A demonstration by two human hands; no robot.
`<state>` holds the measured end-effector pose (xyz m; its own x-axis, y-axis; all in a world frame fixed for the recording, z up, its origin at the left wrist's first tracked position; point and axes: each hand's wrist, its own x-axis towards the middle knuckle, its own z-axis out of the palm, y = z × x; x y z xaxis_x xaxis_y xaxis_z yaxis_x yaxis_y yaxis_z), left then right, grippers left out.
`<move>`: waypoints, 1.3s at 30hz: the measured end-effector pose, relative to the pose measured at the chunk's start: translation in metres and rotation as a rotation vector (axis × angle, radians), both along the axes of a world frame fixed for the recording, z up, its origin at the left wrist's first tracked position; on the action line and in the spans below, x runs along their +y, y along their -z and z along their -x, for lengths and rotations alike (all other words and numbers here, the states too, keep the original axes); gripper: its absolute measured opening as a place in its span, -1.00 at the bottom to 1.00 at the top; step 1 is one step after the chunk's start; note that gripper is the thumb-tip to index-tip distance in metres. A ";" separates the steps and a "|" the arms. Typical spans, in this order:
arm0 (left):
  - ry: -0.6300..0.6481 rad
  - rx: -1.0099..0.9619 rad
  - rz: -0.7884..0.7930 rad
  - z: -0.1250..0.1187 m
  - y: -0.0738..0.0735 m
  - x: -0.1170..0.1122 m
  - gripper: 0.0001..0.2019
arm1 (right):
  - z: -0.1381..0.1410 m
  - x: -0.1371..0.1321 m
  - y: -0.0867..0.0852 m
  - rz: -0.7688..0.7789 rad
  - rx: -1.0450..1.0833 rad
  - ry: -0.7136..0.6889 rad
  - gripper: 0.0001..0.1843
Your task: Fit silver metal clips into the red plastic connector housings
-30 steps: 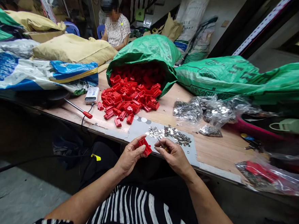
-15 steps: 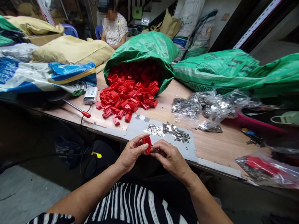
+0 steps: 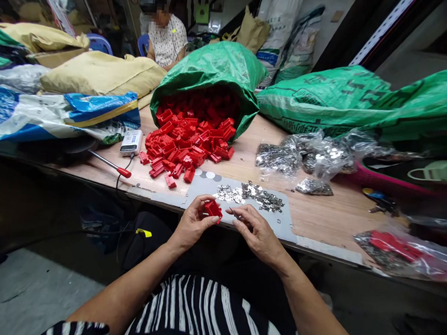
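Note:
Between the thumb and fingers of my left hand (image 3: 193, 222) is a red plastic housing (image 3: 213, 209), tilted, with its hollow side partly showing. My right hand (image 3: 256, 230) is pinched round a thin dark pointed tool (image 3: 232, 211), perhaps tweezers; most of it is hidden by the fingers. The tool's tip is a little right of the housing, apart from it. Just beyond the hands, small silvery metal pieces (image 3: 250, 194) lie spread on a grey mat (image 3: 202, 189). Farther back, a heap of red housings (image 3: 187, 144) spills out of a green woven sack (image 3: 219, 60).
At the left lie a rod with a red handle (image 3: 111, 165) and a white power bank (image 3: 131, 142) with a cable. Clear bags of metal parts (image 3: 281, 159) lie to the right, near a pink basket (image 3: 383, 176). Another person (image 3: 165, 38) sits across the table.
My hands have drawn apart. The pointed tool has come away from the red housing, which has shifted left and turned in my left hand. The view has moved slightly.

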<state>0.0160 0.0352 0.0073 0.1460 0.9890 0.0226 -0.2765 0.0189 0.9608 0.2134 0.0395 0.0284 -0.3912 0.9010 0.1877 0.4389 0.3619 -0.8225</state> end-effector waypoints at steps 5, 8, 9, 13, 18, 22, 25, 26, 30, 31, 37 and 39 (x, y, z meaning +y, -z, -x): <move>-0.145 0.472 -0.268 0.009 0.009 0.014 -0.59 | 0.007 0.007 0.006 -0.054 -0.091 0.045 -0.71; -0.118 0.540 -0.315 0.010 0.014 0.021 -0.55 | 0.012 0.010 0.007 -0.044 -0.162 0.074 -0.75; -0.109 0.549 -0.320 0.010 0.016 0.023 -0.55 | 0.014 0.011 0.007 -0.041 -0.187 0.078 -0.78; -0.081 0.591 -0.341 0.011 0.020 0.027 -0.56 | 0.016 0.015 0.009 -0.063 -0.230 0.059 -0.84; -0.048 0.628 -0.357 0.013 0.020 0.028 -0.57 | 0.015 0.019 0.013 -0.090 -0.233 0.031 -0.82; -0.030 0.642 -0.350 0.013 0.019 0.028 -0.58 | 0.016 0.019 0.013 -0.102 -0.263 0.020 -0.83; -0.025 0.639 -0.342 0.013 0.018 0.029 -0.59 | 0.017 0.019 0.015 -0.108 -0.284 0.026 -0.83; -0.024 0.635 -0.339 0.013 0.018 0.029 -0.60 | 0.017 0.019 0.015 -0.107 -0.291 0.029 -0.83; -0.015 0.625 -0.324 0.013 0.017 0.030 -0.62 | 0.017 0.020 0.016 -0.097 -0.328 0.041 -0.85; -0.012 0.628 -0.323 0.013 0.017 0.030 -0.63 | 0.018 0.020 0.016 -0.093 -0.338 0.044 -0.85; -0.018 0.668 -0.343 0.013 0.018 0.031 -0.67 | 0.033 0.012 0.012 -0.082 -0.424 0.133 -0.87; -0.032 0.672 -0.340 0.012 0.019 0.030 -0.67 | 0.038 0.008 0.013 -0.094 -0.449 0.170 -0.86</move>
<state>0.0039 0.0653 -0.0121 0.2074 0.9476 0.2432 0.3757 -0.3066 0.8745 0.1753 0.0475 0.0157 -0.3014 0.9462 0.1176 0.8022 0.3183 -0.5052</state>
